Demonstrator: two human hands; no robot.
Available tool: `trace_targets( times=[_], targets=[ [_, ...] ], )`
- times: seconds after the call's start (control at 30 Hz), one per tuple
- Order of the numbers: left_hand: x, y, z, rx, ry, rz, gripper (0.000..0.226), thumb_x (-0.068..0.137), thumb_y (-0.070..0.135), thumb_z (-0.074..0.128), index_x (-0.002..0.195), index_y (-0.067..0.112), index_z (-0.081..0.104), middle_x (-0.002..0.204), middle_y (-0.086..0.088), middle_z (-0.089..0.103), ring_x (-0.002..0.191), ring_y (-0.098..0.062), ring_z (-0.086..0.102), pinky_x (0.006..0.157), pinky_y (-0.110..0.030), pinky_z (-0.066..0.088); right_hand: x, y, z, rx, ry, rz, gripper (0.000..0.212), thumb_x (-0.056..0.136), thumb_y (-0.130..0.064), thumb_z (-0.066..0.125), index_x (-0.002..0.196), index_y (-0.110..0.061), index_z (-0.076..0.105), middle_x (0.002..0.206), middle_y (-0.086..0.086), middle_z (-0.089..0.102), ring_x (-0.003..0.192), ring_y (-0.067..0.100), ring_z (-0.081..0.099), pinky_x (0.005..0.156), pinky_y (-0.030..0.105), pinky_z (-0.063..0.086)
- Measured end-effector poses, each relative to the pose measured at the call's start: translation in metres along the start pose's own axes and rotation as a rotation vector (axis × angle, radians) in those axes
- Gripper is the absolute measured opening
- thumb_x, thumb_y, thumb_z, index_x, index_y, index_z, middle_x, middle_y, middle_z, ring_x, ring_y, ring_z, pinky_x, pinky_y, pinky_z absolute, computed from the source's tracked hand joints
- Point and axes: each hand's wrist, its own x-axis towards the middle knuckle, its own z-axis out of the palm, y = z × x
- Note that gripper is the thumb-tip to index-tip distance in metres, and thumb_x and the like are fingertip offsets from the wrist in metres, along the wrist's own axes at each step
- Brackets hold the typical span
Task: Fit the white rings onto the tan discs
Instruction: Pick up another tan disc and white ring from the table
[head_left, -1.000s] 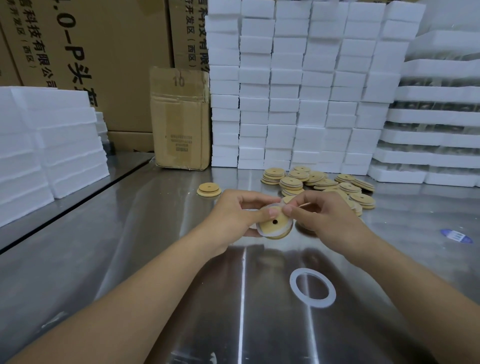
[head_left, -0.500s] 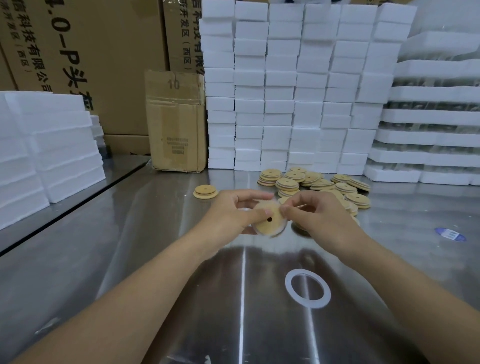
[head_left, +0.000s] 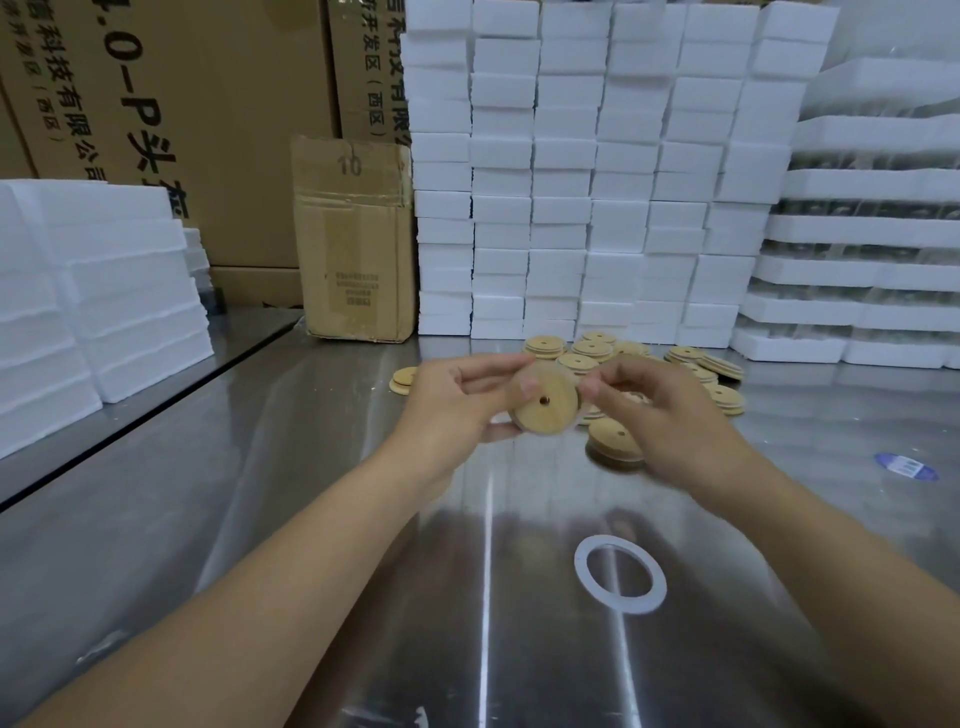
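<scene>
A shiny steel counter (head_left: 311, 519) runs back to a wall of stacked white foam blocks (head_left: 597, 182), and a loose pile of round tan discs with small centre holes (head_left: 592, 348) lies at the foot of that wall. Just in front of the pile, lifted off the counter, the left hand (head_left: 457, 400) pinches one tan disc (head_left: 545, 402), thumb on its near face and fingers behind, its flat side tilted toward the camera. The right hand (head_left: 665, 415) is in front of the pile's right half, fingers curled, tips at the held disc's right edge; blur hides whether they grip it. A flat white ring (head_left: 582, 569) lies alone well in front of the pile. Left of the pile sits a small separate stack of discs (head_left: 402, 379), and further left and behind stands a worn brown cardboard box (head_left: 358, 244). A blue oval sticker (head_left: 906, 466) lies right of the pile.
</scene>
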Motion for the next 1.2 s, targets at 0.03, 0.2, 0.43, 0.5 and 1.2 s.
trace_targets(
  times=[0.03,0.2,0.43,0.5,1.2],
  targets=[
    [0.001,0.002,-0.001,-0.044,0.017,0.012,0.021,0.092,0.006,0.081,0.111,0.016,0.080,0.107,-0.008,0.083,0.102,-0.022,0.081,0.080,-0.038,0.068,0.001,0.000,-0.003,0.042,0.003,0.022,0.016,0.100,-0.023,0.071,0.084,-0.019,0.075,0.078,-0.016,0.071,0.069,0.001,0.062,0.066,0.010,0.042],
    [-0.003,0.000,0.002,-0.053,-0.008,-0.006,0.021,0.093,0.006,0.080,0.111,0.016,0.079,0.108,-0.008,0.083,0.103,-0.020,0.080,0.076,-0.034,0.067,-0.006,0.002,-0.001,0.154,-0.033,0.151,0.024,0.096,-0.038,0.072,0.091,-0.015,0.080,0.097,0.021,0.074,0.081,0.017,0.058,0.080,0.034,0.045],
    [-0.003,-0.005,0.008,0.032,-0.029,0.010,0.031,0.097,0.003,0.076,0.122,0.021,0.079,0.118,-0.016,0.077,0.106,-0.025,0.076,0.077,-0.041,0.068,-0.006,-0.002,0.007,0.157,0.043,0.120,0.021,0.099,-0.031,0.072,0.087,-0.016,0.080,0.088,-0.001,0.079,0.082,0.007,0.071,0.080,0.029,0.056],
    [-0.004,-0.010,0.011,0.141,-0.069,0.041,0.036,0.094,0.002,0.080,0.120,0.027,0.080,0.114,-0.008,0.078,0.108,-0.025,0.074,0.076,-0.042,0.068,-0.006,-0.002,0.009,0.092,0.107,0.038,0.016,0.099,-0.024,0.072,0.085,-0.017,0.078,0.081,-0.005,0.077,0.070,0.005,0.068,0.067,0.021,0.053],
    [0.002,-0.010,0.006,0.217,0.015,0.102,0.033,0.085,0.002,0.088,0.107,0.026,0.081,0.097,0.000,0.083,0.086,-0.012,0.077,0.078,-0.038,0.067,-0.002,0.002,0.004,0.082,-0.030,0.065,0.013,0.098,-0.017,0.072,0.090,-0.008,0.074,0.075,0.003,0.073,0.067,0.010,0.066,0.061,0.015,0.048]
  ],
)
